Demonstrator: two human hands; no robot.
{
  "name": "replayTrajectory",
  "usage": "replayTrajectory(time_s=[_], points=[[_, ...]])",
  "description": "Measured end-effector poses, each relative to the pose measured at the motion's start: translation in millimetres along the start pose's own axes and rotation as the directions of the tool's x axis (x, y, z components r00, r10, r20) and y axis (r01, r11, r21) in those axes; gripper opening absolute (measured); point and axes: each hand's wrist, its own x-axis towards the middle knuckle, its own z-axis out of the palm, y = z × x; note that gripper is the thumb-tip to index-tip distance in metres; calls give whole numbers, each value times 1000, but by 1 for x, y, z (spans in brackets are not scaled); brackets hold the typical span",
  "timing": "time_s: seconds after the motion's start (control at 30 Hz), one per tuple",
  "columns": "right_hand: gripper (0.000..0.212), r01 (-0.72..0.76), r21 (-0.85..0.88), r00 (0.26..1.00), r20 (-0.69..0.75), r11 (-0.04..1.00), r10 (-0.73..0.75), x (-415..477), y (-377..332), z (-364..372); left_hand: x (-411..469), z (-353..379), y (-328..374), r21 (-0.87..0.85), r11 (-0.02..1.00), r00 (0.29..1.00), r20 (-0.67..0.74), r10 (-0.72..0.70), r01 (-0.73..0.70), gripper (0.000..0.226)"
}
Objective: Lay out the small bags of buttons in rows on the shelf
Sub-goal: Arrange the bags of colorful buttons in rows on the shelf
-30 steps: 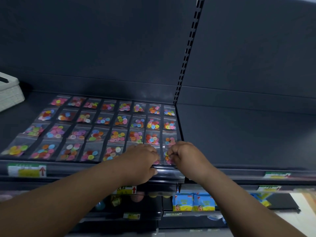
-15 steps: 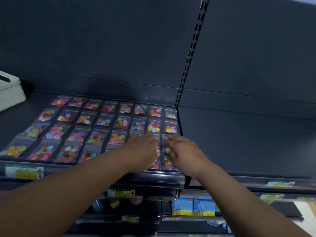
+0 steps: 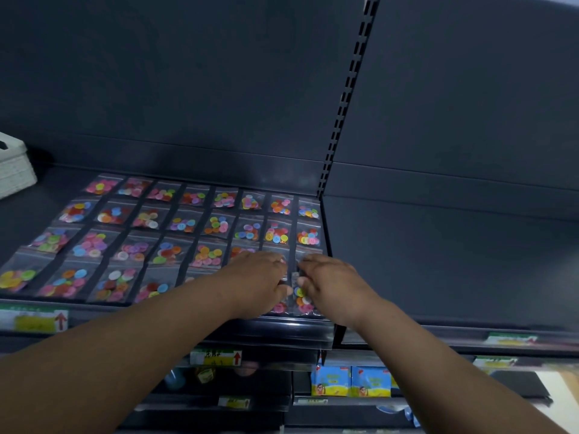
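Note:
Small clear bags of coloured buttons (image 3: 183, 223) lie in four rows on the dark shelf (image 3: 438, 261), filling its left section up to the divider. My left hand (image 3: 260, 283) and my right hand (image 3: 329, 286) rest palm down side by side over the front right corner of the grid. Their fingertips touch two bags in the front row, one of them the corner bag (image 3: 303, 300), whose buttons show between the hands. The hands hide the upper parts of these bags and parts of the third-row bags behind them.
A white basket (image 3: 12, 170) stands at the far left of the shelf. The shelf section right of the slotted upright (image 3: 341, 120) holds nothing. Price labels (image 3: 34, 321) run along the front rail; yellow and blue packets (image 3: 351, 382) sit on a lower shelf.
Both hands have moved from the front rail forward onto the front-row bags at the right end, and their fingers have uncurled to lie on the bags.

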Motion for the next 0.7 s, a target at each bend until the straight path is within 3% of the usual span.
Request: replayTrajectory(time_s=[0.27, 0.43, 0.7], points=[[41, -3, 29, 1000, -22, 1000, 3, -1, -2, -7, -1, -1, -4, -36, 999, 998, -69, -2, 0, 43], [51, -10, -10, 995, -102, 1000, 9, -2, -8, -23, -10, -14, -14, 33, 999, 970, -243, -23, 32, 55], [52, 82, -51, 986, -141, 995, -89, 11, -32, -42, -46, -33, -48, 1, 978, 918, -346, -195, 208, 63]])
